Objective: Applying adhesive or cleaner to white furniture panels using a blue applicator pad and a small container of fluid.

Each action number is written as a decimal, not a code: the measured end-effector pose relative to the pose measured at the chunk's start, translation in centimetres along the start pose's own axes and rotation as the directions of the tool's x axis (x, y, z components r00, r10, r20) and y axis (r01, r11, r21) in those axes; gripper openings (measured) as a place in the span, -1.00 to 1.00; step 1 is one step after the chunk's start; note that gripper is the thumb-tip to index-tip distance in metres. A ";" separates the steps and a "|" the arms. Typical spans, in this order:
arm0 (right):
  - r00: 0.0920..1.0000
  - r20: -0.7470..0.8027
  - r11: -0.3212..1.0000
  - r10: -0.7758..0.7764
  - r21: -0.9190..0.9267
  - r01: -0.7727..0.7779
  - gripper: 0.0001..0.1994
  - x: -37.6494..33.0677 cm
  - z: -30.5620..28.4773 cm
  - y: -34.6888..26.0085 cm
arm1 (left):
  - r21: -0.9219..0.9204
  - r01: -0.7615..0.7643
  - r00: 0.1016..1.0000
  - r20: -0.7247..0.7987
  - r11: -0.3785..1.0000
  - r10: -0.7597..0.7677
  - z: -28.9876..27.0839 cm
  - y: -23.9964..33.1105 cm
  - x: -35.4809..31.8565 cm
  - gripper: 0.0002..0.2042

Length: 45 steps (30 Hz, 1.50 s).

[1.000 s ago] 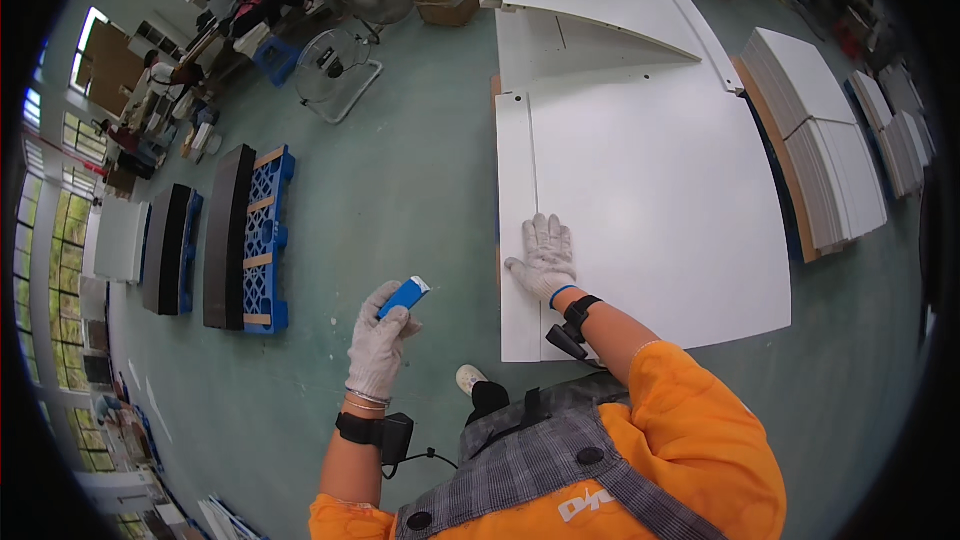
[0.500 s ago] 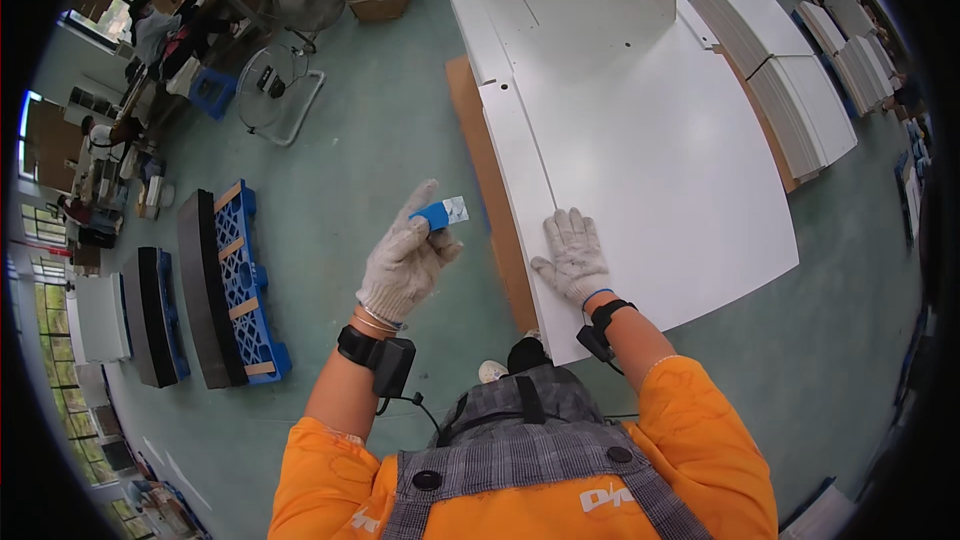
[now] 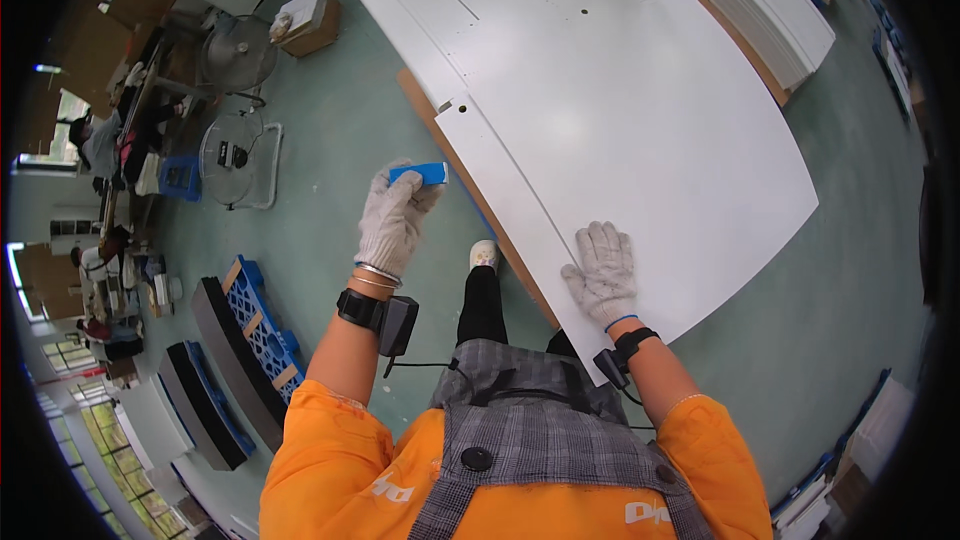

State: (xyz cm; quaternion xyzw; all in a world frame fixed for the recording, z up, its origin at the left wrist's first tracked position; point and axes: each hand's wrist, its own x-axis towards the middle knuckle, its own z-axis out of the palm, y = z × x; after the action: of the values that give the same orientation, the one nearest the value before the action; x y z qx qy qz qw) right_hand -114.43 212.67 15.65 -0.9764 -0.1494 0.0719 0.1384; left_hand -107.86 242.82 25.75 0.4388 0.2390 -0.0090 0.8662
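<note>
My left hand (image 3: 397, 210), in a pale knit glove, is raised beside the left edge of a large white panel (image 3: 650, 130). Its thumb and fingers pinch a small flat blue strip with a pale end (image 3: 420, 174); what kind of thing it is, I cannot make out. My right hand (image 3: 604, 270), gloved too, lies flat with fingers stretched on the panel's near part. A long groove runs along the panel's left side, close to that hand, with a notch and a dark hole (image 3: 462, 109) farther up.
Brown board (image 3: 420, 105) shows under the panel's left edge. Stacked white panels (image 3: 770, 15) stand far right. Two floor fans (image 3: 240, 155), a carton (image 3: 312, 25) and blue pallets (image 3: 262, 315) are on the left. People (image 3: 100, 145) work at far-left benches.
The view has turned, and the panel now slants across it. My left hand has tilted the blue strip so its silvery end is mostly turned away. My right hand stays flat on the panel.
</note>
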 end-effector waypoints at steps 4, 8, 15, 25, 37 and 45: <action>0.999 -0.005 0.998 0.054 0.032 -0.054 -0.40 0.0 0.6 -0.4 | 0.728 -0.218 0.958 0.034 0.650 0.283 -1.2 0.8 7.3 -0.52; 0.995 0.020 0.996 0.095 -0.002 -0.095 -0.40 0.0 0.5 -0.1 | 0.857 -0.410 0.895 0.311 0.312 0.321 -1.3 0.7 12.7 -0.59; 0.993 -0.008 0.992 0.115 -0.046 -0.116 -0.38 0.2 0.3 -0.7 | 0.843 -0.539 0.815 0.521 -0.001 0.255 -1.4 0.5 15.8 -0.63; 0.984 0.013 0.983 0.178 -0.037 -0.178 -0.44 0.1 0.7 -0.7 | 0.745 -0.664 0.732 0.664 -0.059 0.152 -0.9 0.5 17.7 -0.62; 0.983 0.030 0.982 0.182 -0.063 -0.180 -0.48 0.1 0.5 -0.4 | 0.923 -0.088 0.994 0.055 0.373 0.098 1.9 0.8 18.6 -0.51; 0.985 0.013 0.985 0.171 -0.038 -0.170 -0.47 -0.1 0.4 -0.5 | 0.980 -0.105 0.993 0.096 0.168 0.063 4.4 1.1 18.2 -0.53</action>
State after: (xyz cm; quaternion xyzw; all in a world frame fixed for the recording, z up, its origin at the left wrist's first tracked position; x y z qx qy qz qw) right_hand -114.73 213.22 15.44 -0.9874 -0.0676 0.0884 0.1127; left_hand -89.75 243.65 21.07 0.9048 0.1385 -0.1200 0.3844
